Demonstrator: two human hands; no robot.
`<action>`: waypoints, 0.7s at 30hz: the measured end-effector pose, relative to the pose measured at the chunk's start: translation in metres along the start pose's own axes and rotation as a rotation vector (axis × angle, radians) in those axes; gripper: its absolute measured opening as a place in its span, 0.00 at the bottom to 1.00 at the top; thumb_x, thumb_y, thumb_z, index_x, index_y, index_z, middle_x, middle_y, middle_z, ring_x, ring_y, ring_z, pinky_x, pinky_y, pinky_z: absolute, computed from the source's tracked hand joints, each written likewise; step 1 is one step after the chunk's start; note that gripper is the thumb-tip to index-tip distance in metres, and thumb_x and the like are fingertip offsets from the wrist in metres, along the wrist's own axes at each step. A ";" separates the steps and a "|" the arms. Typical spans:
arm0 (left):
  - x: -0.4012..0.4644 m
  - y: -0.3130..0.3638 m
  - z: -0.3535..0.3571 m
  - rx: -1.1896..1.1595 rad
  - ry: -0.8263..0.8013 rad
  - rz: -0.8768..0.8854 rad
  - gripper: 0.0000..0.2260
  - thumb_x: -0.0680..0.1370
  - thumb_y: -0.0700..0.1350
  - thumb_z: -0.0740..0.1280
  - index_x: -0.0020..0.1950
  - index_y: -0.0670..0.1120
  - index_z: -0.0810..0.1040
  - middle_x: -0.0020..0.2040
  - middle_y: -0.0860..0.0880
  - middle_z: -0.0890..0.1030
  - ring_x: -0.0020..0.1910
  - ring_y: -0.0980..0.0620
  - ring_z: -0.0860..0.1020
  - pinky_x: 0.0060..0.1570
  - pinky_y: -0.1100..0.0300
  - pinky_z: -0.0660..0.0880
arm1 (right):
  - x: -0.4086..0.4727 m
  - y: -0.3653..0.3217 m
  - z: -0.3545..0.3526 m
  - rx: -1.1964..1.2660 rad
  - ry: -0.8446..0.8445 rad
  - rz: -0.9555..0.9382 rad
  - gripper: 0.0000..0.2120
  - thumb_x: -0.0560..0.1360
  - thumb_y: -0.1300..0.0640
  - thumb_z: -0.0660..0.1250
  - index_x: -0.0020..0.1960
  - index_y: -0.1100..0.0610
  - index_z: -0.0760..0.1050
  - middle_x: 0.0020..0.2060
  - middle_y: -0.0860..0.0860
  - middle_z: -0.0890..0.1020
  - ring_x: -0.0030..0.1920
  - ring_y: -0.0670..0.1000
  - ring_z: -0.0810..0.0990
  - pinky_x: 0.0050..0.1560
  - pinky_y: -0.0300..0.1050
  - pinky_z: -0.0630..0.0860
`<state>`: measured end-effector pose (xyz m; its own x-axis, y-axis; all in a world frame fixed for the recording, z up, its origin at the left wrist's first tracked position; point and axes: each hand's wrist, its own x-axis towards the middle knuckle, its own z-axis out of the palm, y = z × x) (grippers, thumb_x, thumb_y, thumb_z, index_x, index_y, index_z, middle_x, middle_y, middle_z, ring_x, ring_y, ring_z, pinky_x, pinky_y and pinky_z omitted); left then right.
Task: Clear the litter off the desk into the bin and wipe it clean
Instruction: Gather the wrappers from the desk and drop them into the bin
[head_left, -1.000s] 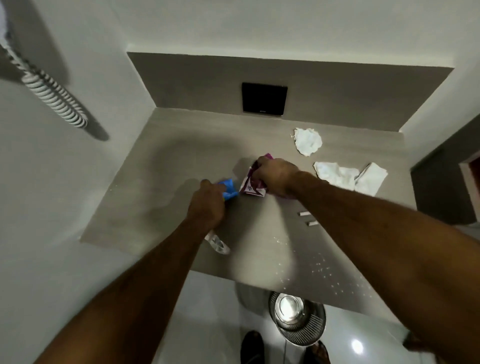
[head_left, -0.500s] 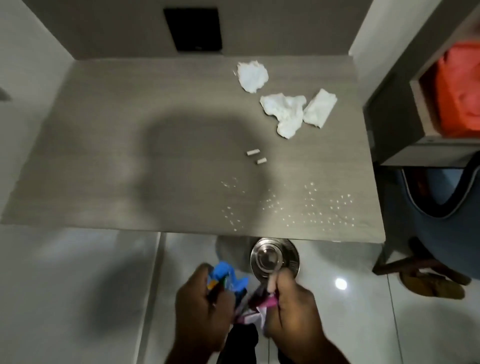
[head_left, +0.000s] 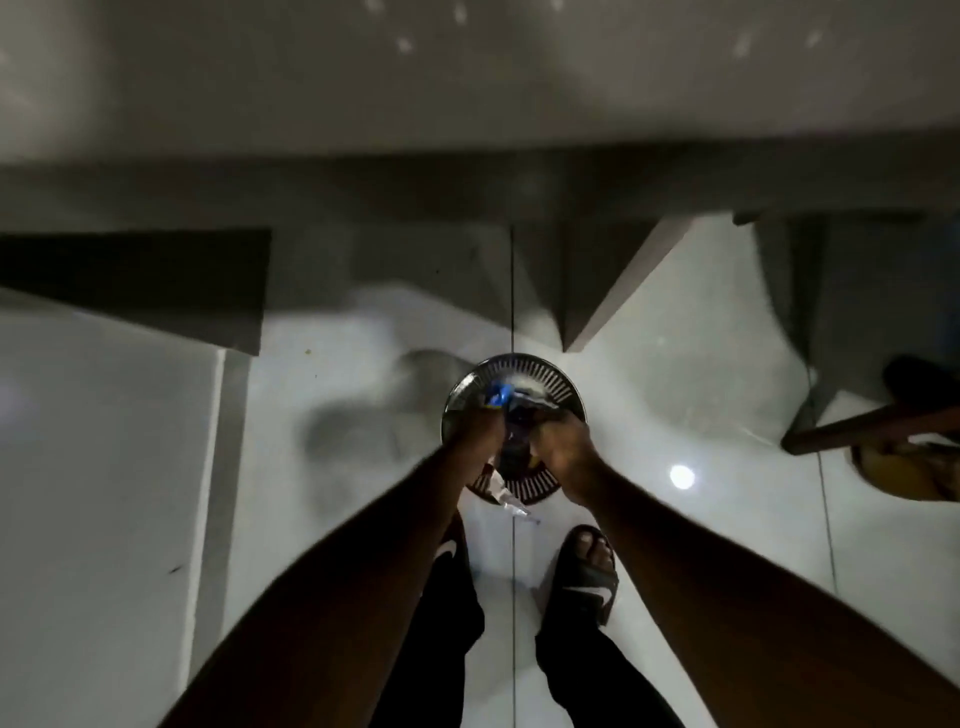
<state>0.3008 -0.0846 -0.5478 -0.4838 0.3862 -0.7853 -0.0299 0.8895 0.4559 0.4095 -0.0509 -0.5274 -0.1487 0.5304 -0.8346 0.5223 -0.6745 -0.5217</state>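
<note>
The round metal bin (head_left: 543, 373) with a slatted wall stands on the white floor tiles under the desk's front edge (head_left: 467, 171). Both my hands are over its mouth. My left hand (head_left: 475, 436) is closed on a blue wrapper (head_left: 500, 396) that sticks out over the bin, and a clear, silvery wrapper (head_left: 506, 500) dangles below that hand. My right hand (head_left: 563, 452) is curled on a dark, purple-looking wrapper (head_left: 524, 413) between the two hands. The picture is blurred and the desk top shows only as a pale band with a few crumbs (head_left: 404, 44).
My feet in black slides (head_left: 587, 571) stand just in front of the bin. A wooden chair leg (head_left: 862, 426) and a yellowish slipper (head_left: 904, 473) lie at the right. Desk panels (head_left: 613, 291) rise behind the bin.
My view has dropped from the desk top to the floor. Both hands have carried the wrappers down and forward until they are over the bin's mouth.
</note>
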 end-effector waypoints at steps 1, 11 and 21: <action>0.011 -0.003 0.006 0.001 -0.052 0.037 0.23 0.80 0.36 0.58 0.76 0.46 0.67 0.69 0.38 0.76 0.66 0.39 0.76 0.67 0.52 0.73 | 0.010 0.003 0.003 0.034 -0.006 -0.008 0.11 0.81 0.68 0.56 0.50 0.69 0.77 0.27 0.51 0.78 0.26 0.45 0.75 0.23 0.33 0.71; 0.002 -0.014 -0.016 0.508 -0.044 0.396 0.15 0.78 0.36 0.65 0.64 0.41 0.79 0.60 0.40 0.83 0.61 0.42 0.79 0.58 0.61 0.72 | 0.021 0.018 0.017 0.251 0.018 -0.053 0.20 0.81 0.68 0.51 0.72 0.70 0.65 0.59 0.65 0.77 0.64 0.65 0.74 0.67 0.53 0.70; -0.209 0.075 -0.127 0.771 0.005 0.971 0.20 0.79 0.40 0.63 0.71 0.41 0.73 0.64 0.39 0.81 0.59 0.40 0.81 0.58 0.50 0.79 | -0.185 -0.070 -0.050 -0.466 0.141 -0.775 0.18 0.76 0.69 0.62 0.63 0.57 0.78 0.56 0.54 0.84 0.51 0.48 0.83 0.52 0.29 0.76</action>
<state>0.2881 -0.1292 -0.2963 -0.0213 0.9660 -0.2578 0.8640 0.1475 0.4814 0.4421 -0.0763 -0.3273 -0.5113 0.8265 -0.2354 0.6097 0.1558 -0.7772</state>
